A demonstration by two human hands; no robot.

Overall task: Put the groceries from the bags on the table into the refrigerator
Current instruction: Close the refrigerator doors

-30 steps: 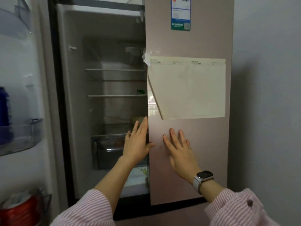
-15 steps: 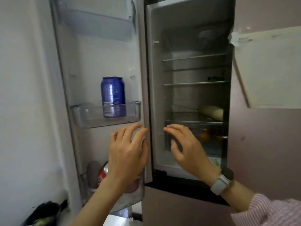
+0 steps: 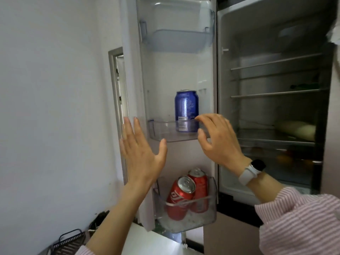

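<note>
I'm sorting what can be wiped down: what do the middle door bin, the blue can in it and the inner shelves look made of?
Middle door bin: clear glossy plastic, since the can's label shows through its wall. Blue can: likely aluminium, with a printed metallic sheen and bright highlight streaks. Inner shelves: probably glass with a pale metal or plastic front trim; hard to tell.

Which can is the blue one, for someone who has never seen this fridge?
Start at the open fridge door on the left, with its three clear bins. The blue can stands upright, alone, in the middle bin, just beyond the right hand fingertips. The two red cans sit in the bottom bin, one leaning.
</note>
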